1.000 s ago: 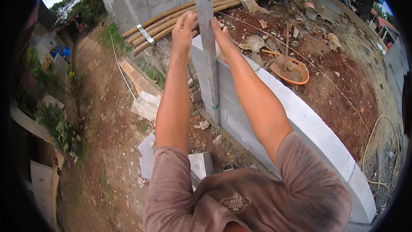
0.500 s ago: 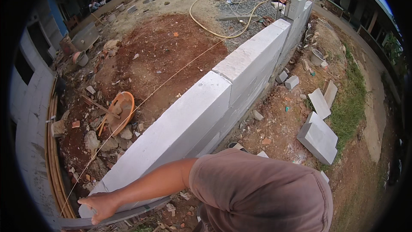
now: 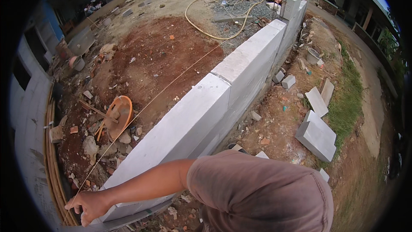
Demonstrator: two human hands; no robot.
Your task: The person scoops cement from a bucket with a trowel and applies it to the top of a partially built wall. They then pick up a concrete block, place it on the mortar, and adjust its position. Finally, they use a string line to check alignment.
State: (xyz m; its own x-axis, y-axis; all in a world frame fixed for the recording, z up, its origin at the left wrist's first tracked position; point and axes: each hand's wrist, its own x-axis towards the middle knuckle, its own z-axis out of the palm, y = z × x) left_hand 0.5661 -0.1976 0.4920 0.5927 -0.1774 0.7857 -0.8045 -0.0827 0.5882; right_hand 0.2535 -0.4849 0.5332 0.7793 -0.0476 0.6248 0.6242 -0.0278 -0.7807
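Observation:
My right arm reaches across to the lower left over a wall of pale blocks (image 3: 180, 122). The right hand (image 3: 88, 204) is at the wall's near end, its fingers bent and pinched on a thin string (image 3: 143, 109). The string runs taut beside the wall toward the far right. A long grey bar (image 3: 141, 215) lies low along the near end of the wall, below my forearm. The bar's kind is unclear. My left hand is out of view.
Left of the wall, an orange basin (image 3: 124, 114) lies tilted among rubble. Long poles (image 3: 50, 154) line the left building. A yellowish hose (image 3: 189, 15) coils near gravel. Loose pale blocks (image 3: 315, 137) lie right of the wall, near grass (image 3: 345, 86). Thin rods rise at the wall's far end.
My right hand has shifted left, off the wall's end and up to the string, and its fingers have drawn together there. The view has tilted slightly.

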